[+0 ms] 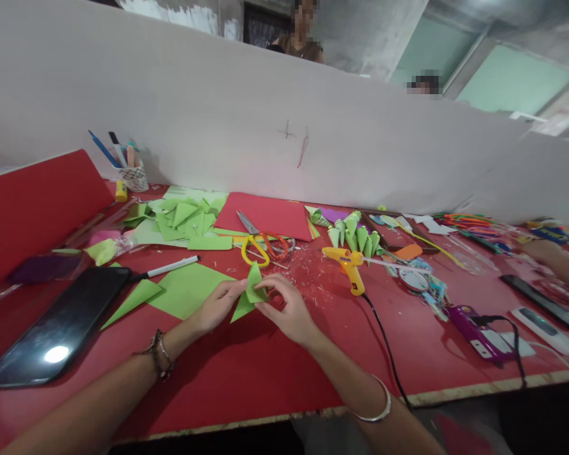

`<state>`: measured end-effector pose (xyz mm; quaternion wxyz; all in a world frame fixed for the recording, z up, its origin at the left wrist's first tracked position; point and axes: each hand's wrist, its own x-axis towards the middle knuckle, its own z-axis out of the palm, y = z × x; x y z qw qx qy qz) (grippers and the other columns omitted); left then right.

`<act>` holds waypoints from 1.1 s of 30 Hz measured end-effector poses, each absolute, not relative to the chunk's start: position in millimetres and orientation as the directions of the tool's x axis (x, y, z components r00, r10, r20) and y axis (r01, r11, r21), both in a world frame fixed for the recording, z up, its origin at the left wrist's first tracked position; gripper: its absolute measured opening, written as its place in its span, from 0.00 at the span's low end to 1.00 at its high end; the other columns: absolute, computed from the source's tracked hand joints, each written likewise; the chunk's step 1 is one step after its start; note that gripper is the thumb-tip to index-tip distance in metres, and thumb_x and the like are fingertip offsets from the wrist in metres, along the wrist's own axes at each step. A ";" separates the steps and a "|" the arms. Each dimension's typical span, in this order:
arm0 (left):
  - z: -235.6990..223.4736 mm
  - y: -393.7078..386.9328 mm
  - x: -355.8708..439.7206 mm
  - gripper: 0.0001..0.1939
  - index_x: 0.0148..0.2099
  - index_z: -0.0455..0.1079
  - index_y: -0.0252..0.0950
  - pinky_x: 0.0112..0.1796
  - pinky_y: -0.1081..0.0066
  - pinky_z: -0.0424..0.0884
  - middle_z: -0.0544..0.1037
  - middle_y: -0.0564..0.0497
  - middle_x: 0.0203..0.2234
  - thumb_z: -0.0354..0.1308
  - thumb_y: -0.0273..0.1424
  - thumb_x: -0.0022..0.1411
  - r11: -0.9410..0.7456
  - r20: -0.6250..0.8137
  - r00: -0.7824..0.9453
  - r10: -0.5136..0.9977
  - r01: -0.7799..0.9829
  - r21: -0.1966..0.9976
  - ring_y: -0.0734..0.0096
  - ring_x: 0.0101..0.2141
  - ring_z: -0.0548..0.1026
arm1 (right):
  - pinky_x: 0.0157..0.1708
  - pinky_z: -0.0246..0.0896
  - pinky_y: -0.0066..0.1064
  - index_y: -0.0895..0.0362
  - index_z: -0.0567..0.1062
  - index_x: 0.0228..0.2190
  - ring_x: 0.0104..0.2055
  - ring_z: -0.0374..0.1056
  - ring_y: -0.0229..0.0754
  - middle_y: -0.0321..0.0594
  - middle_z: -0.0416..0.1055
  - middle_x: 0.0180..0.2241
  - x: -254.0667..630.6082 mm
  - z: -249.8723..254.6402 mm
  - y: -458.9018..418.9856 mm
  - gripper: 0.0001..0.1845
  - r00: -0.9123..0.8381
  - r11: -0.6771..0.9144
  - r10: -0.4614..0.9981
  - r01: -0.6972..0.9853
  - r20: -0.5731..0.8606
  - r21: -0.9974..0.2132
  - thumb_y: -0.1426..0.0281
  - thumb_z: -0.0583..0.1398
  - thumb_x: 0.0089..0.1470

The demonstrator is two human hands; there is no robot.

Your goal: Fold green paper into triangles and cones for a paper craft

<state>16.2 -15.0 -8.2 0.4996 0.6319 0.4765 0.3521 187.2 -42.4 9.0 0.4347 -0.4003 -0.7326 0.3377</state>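
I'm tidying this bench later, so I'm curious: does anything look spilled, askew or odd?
Fine scraps litter the red tabletop between the yellow-handled scissors and the yellow glue gun, like loose cutting waste. The glue gun lies directly on the tabletop, with no stand visible. Nothing looks clearly damaged.

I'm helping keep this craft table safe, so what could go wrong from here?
The glue gun lies on its side close to the right hand; if it is hot, a knuckle could brush it.
Its black cord runs over the table's front edge, so a snagged arm might drag the gun.
The scissors lie with blades spread just beyond the folded green paper, and a reaching hand could get nicked.
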 end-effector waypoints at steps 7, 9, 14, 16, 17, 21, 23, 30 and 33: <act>3.0 -17.4 20.6 0.13 0.30 0.67 0.33 0.34 0.72 0.65 0.72 0.51 0.25 0.50 0.38 0.53 -0.241 0.060 0.550 0.833 0.263 0.934 0.70 0.30 0.67 | 0.43 0.59 0.34 0.55 0.73 0.30 0.41 0.65 0.40 0.41 0.70 0.38 187.8 0.7 -37.7 0.05 -0.178 0.384 0.920 0.248 0.348 -0.889 0.71 0.56 0.50; 3.5 -18.6 22.5 0.11 0.31 0.66 0.33 0.34 0.73 0.65 0.70 0.52 0.25 0.50 0.37 0.53 -0.271 0.069 0.566 0.822 0.281 0.921 0.71 0.29 0.66 | 0.45 0.58 0.36 0.54 0.73 0.31 0.42 0.66 0.40 0.41 0.71 0.39 188.3 -1.0 -36.9 0.06 -0.165 0.389 0.920 0.258 0.356 -0.884 0.72 0.56 0.49; 0.2 -18.6 25.3 0.14 0.27 0.64 0.32 0.26 0.76 0.61 0.64 0.55 0.20 0.45 0.37 0.56 -0.259 0.041 0.541 0.840 0.333 0.907 0.76 0.23 0.60 | 0.40 0.61 0.31 0.55 0.71 0.28 0.41 0.65 0.39 0.40 0.67 0.38 187.7 -0.8 -37.0 0.04 -0.179 0.402 0.914 0.272 0.364 -0.874 0.74 0.58 0.46; 0.4 -18.1 25.8 0.14 0.27 0.63 0.32 0.26 0.77 0.60 0.63 0.56 0.20 0.44 0.36 0.56 -0.260 0.032 0.534 0.845 0.357 0.897 0.76 0.23 0.60 | 0.40 0.60 0.31 0.56 0.70 0.27 0.40 0.64 0.39 0.40 0.65 0.37 187.2 0.0 -37.4 0.03 -0.177 0.416 0.909 0.305 0.379 -0.856 0.74 0.59 0.45; 0.9 -18.0 26.0 0.13 0.26 0.63 0.33 0.25 0.77 0.59 0.63 0.56 0.19 0.44 0.35 0.56 -0.260 0.030 0.532 0.846 0.364 0.894 0.76 0.23 0.59 | 0.40 0.60 0.31 0.56 0.70 0.27 0.40 0.63 0.39 0.40 0.64 0.36 187.1 0.4 -37.7 0.03 -0.177 0.426 0.905 0.332 0.388 -0.842 0.74 0.59 0.45; 3.4 -18.2 26.3 0.12 0.24 0.62 0.33 0.25 0.77 0.59 0.61 0.57 0.18 0.44 0.33 0.55 -0.263 0.025 0.536 0.844 0.372 0.890 0.77 0.22 0.59 | 0.41 0.58 0.32 0.55 0.69 0.27 0.41 0.61 0.40 0.39 0.61 0.35 187.1 0.7 -39.1 0.04 -0.199 0.458 0.889 0.414 0.413 -0.787 0.75 0.58 0.45; 3.5 -18.1 25.9 0.13 0.26 0.63 0.32 0.26 0.77 0.59 0.63 0.56 0.19 0.44 0.34 0.56 -0.260 0.023 0.543 0.840 0.365 0.894 0.76 0.23 0.60 | 0.40 0.58 0.31 0.55 0.68 0.29 0.39 0.61 0.40 0.39 0.61 0.34 186.7 -0.2 -39.7 0.07 -0.189 0.460 0.888 0.411 0.420 -0.787 0.76 0.58 0.44; -1.7 -14.7 23.6 0.15 0.30 0.64 0.32 0.28 0.76 0.60 0.66 0.54 0.23 0.46 0.38 0.58 -0.306 0.090 0.556 0.826 0.310 0.900 0.75 0.26 0.62 | 0.39 0.59 0.31 0.55 0.56 0.49 0.37 0.64 0.38 0.39 0.67 0.35 185.0 -3.4 -39.7 0.29 -0.145 0.314 0.947 0.215 0.288 -0.925 0.73 0.59 0.44; -2.3 -13.8 22.7 0.16 0.27 0.63 0.32 0.25 0.77 0.58 0.63 0.56 0.20 0.46 0.40 0.59 -0.310 0.088 0.536 0.839 0.339 0.888 0.77 0.23 0.60 | 0.34 0.60 0.30 0.56 0.67 0.37 0.33 0.63 0.38 0.37 0.68 0.31 186.3 -5.1 -37.9 0.15 -0.143 0.312 0.949 0.311 0.280 -0.898 0.71 0.59 0.44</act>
